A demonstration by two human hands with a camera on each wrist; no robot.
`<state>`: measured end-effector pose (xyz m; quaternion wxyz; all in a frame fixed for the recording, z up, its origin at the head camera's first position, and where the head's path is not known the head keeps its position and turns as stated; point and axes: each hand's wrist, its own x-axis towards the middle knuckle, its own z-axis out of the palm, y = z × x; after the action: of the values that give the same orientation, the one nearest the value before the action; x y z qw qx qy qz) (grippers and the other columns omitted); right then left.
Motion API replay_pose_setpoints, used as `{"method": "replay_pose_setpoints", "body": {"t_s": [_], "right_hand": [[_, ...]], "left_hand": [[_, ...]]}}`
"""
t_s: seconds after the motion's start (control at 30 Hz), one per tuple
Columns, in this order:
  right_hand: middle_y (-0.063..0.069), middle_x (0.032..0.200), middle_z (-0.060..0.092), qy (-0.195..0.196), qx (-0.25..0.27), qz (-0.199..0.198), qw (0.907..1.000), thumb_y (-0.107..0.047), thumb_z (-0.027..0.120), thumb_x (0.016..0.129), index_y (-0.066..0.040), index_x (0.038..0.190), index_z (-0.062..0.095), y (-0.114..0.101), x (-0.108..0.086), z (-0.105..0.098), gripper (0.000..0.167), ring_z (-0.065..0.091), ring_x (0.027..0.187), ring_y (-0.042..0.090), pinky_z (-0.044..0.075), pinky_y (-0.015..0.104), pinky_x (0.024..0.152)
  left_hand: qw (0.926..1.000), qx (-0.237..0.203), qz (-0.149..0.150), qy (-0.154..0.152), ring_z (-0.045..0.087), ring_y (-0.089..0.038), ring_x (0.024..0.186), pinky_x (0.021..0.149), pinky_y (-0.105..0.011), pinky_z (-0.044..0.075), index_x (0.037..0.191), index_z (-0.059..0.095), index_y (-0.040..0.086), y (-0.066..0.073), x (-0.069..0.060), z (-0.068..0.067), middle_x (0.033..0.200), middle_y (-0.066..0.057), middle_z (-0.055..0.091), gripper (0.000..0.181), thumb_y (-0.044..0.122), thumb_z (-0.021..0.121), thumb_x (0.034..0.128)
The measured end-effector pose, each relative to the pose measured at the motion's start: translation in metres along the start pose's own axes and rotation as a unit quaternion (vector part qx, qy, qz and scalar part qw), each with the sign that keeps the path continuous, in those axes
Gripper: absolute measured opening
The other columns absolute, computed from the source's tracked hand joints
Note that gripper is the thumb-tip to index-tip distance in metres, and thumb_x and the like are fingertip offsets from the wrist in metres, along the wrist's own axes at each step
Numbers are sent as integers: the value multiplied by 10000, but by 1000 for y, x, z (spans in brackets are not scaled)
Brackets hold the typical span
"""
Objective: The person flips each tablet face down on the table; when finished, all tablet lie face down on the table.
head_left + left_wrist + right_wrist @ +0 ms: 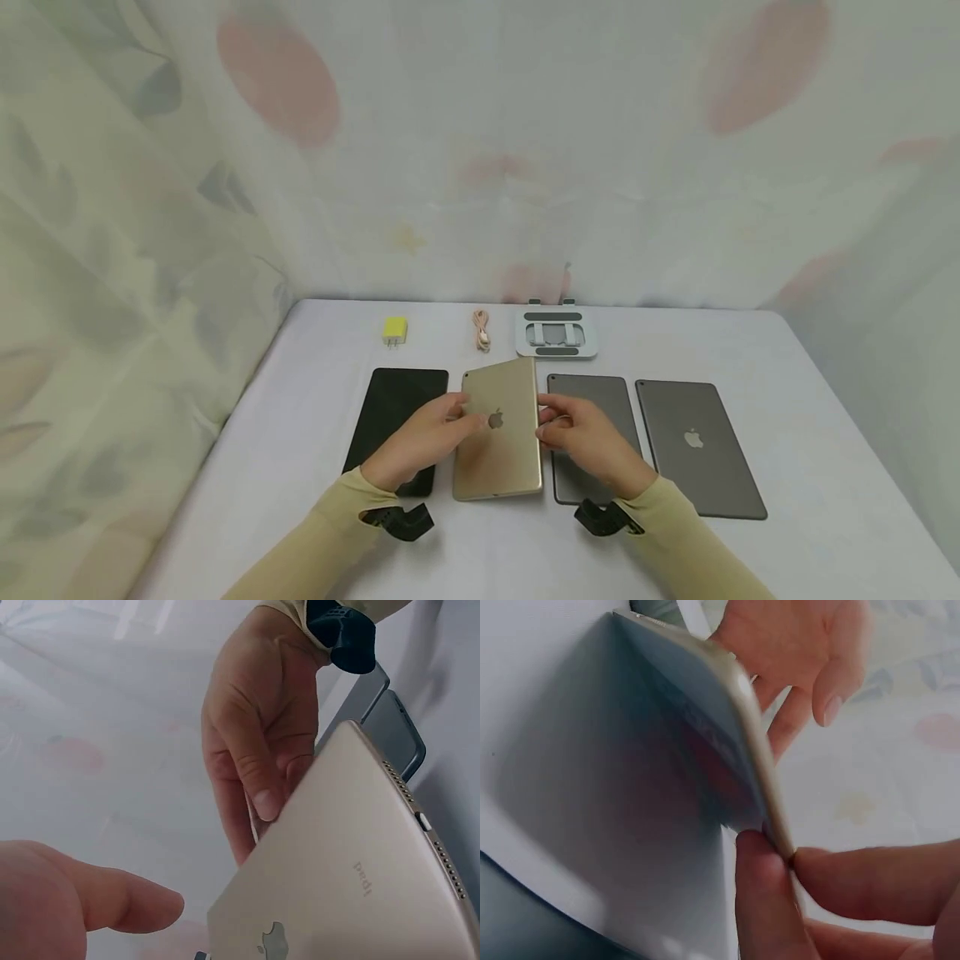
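Up it was tipped, the gold tablet (502,467) on the worktop (810,433), right edge pinched by the right hand (592,437), left hand (416,442) held loose-fingered alongside, black tablet (408,393) partly covered.

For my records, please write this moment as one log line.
right hand: pinches gold tablet edge; tablet: tilted; left hand: near tablet back

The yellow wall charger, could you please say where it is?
In the head view, the yellow wall charger lies back left on the table, left of the pink cable.
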<state>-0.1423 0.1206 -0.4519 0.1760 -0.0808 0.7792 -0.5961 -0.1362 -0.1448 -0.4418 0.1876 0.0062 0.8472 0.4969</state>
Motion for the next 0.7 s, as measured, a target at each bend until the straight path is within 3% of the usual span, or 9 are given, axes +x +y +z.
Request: {"method": "replay_pose_setpoints", "body": {"t_s": [0.33,0.7], "right_hand": [[164,1114,703,131,-420,153,9989,11,692,981,104,1478,574,6,4,4,519,725,925,165,625,302,845],[153,1142,697,200,-349,530,9978,-75,706,1007,101,1502,551,6,2,5,548,767,973,204,650,378,909]], "left_hand": [[9997,197,-145,88,600,-335,1387,1100,-620,529,1590,523,99,2,-2,-3,1565,-158,587,660,427,676,1037],[9996,202,-91,167,599,-332,1375,1106,-591,531,1568,543,73,3,-1,-4,1532,-152,616,670,429,694,1020]]}}
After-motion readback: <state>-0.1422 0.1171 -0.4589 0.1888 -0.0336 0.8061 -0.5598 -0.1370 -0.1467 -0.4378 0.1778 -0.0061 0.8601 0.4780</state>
